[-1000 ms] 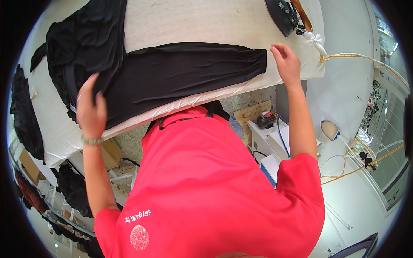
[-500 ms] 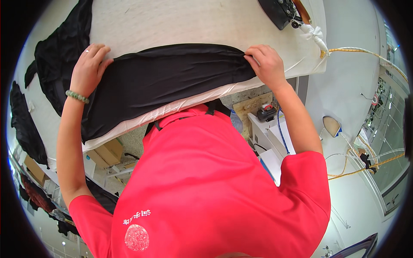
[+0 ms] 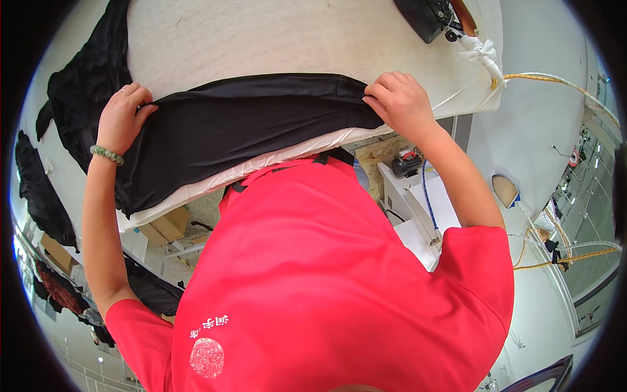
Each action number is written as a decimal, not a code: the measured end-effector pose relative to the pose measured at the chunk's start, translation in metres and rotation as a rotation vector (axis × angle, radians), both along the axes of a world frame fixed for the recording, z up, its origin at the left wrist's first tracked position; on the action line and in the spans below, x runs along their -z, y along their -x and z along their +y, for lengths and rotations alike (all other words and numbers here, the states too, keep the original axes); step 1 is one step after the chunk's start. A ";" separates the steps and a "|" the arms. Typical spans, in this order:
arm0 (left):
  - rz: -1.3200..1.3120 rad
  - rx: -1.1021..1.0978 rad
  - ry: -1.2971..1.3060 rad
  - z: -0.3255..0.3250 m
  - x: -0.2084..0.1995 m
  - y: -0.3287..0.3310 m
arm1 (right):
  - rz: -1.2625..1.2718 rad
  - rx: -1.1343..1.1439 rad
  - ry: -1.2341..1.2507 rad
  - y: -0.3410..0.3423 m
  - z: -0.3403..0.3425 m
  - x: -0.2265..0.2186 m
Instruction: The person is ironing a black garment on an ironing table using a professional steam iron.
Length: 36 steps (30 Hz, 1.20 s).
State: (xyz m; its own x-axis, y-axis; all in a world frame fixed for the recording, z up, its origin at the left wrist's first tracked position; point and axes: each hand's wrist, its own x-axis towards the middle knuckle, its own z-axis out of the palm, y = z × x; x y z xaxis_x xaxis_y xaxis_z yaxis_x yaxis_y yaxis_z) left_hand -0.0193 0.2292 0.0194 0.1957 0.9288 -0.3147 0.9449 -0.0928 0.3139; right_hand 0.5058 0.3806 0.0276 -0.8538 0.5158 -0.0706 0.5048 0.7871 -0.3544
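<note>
A long panel of a black garment lies along the near edge of the cream padded table, with soft creases running lengthwise. At its left end my left hand, with a green bead bracelet on the wrist, pinches the far edge of the cloth. My right hand grips the right end between thumb and bent fingers. More black cloth is bunched beyond my left hand and seems to belong to the same garment. Parts of the cloth under the fingers are hidden.
A dark iron stands at the far right, its white-wrapped hose leading off the table's corner. Another black garment lies at the far left. Below the edge are a cardboard box and a white machine.
My left hand has shifted left and nearer me, still on the cloth. The right hand has moved slightly inward and its fingers lie a little further over the end.
</note>
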 end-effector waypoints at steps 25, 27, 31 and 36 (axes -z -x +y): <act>-0.074 -0.293 0.063 0.007 0.005 -0.005 | -0.131 0.333 0.164 0.040 0.059 0.010; -0.136 -0.345 0.064 0.004 0.004 -0.006 | -0.023 0.293 0.138 0.040 0.051 0.006; -0.152 -0.350 0.067 0.001 0.002 -0.006 | -0.050 0.250 0.056 0.039 0.041 0.008; -0.128 -0.352 0.106 0.003 0.003 -0.003 | -0.103 0.133 -0.086 0.033 0.051 0.018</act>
State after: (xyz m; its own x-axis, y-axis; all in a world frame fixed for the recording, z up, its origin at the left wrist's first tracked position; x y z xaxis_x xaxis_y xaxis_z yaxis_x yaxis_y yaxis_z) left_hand -0.0158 0.2321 0.0164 -0.0855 0.9099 -0.4060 0.8658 0.2695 0.4216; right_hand 0.4727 0.4315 0.0094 -0.7684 0.6314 -0.1046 0.6364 0.7363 -0.2300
